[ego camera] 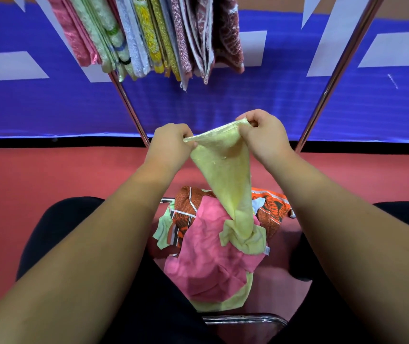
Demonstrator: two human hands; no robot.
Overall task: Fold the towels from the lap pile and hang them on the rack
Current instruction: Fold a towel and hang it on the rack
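Yellow towel [223,170] pinched by left hand [171,142], right hand [264,135] | pink towel [210,256] below | rack [342,63] ahead

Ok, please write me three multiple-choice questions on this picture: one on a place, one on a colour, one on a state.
1. Where does the lower end of the yellow towel lie?
A. on the floor
B. on the pink towel in the lap pile
C. over the rack

2. What colour is the leftmost hung towel?
A. pink
B. black
C. brown

3. How is the yellow towel held?
A. by one hand only
B. by both hands at its top edge
C. by no hand

Answers:
1 B: its bunched end rests on the pink towel.
2 A: it hangs pink at the row's left end.
3 B: the left hand and right hand each pinch a top corner.
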